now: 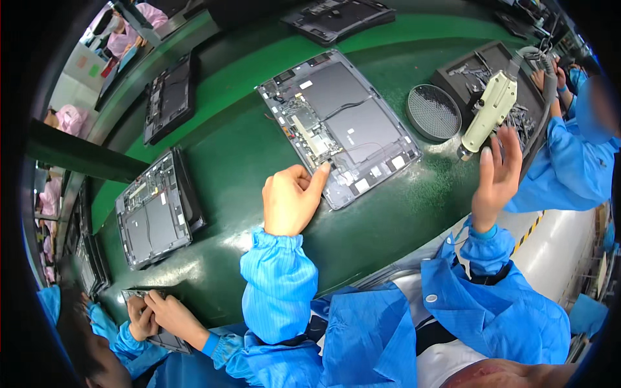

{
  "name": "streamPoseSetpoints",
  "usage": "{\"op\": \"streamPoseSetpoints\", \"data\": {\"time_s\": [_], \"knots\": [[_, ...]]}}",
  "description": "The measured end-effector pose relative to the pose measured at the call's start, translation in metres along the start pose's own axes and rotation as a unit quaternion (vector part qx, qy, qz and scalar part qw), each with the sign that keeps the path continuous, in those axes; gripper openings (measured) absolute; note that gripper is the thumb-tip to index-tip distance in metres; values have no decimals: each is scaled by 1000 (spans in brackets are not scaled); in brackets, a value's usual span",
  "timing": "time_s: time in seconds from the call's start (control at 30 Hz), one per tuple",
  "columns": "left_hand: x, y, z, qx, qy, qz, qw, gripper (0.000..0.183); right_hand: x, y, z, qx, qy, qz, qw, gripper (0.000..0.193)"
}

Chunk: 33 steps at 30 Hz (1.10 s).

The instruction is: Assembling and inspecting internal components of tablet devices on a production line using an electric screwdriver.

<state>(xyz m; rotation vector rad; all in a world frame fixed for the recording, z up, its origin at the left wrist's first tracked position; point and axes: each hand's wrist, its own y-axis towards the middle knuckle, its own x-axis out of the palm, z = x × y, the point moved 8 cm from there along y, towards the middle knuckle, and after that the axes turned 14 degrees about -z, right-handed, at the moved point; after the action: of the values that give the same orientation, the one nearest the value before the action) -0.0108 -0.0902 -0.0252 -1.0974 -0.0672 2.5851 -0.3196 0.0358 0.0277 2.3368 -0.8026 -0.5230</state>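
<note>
An open laptop base (362, 123) lies on the green bench, its circuit board and dark battery packs exposed. My left hand (291, 197) is at its near left edge, fingers curled and thumb tip against the board. Anything between those fingertips is hidden. My right hand (498, 178) is raised to the right of the laptop, empty, with fingers stretched out. Just beyond its fingertips a pale electric screwdriver (491, 110) hangs tilted from a grey cable. A round dish (434, 112) with a dotted grey surface sits between the laptop and the screwdriver.
A dark tray (480, 59) of small metal parts stands behind the screwdriver. More open laptop bases (153, 213) rest on the left and along the far strip. At lower left, a co-worker's hands (162, 315) hold another unit. A person in blue (569, 155) works at right.
</note>
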Motion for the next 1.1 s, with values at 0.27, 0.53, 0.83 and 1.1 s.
{"op": "streamPoseSetpoints", "data": {"time_s": [0.27, 0.53, 0.83, 1.1], "knots": [[18, 8, -12, -27, -144, -91, 985, 42, -14, 7, 2, -38, -91, 30, 995, 30], [15, 0, -12, -27, -126, -80, 988, 42, 40, 56, 62, 244, 193, -273, 910, 46], [17, -1, -3, -51, -146, -90, 984, 39, 89, 108, 72, 168, 337, -125, 918, 28], [16, -3, -7, -71, -172, -92, 978, 36, 94, 106, 86, 150, 322, -89, 930, 30]]}}
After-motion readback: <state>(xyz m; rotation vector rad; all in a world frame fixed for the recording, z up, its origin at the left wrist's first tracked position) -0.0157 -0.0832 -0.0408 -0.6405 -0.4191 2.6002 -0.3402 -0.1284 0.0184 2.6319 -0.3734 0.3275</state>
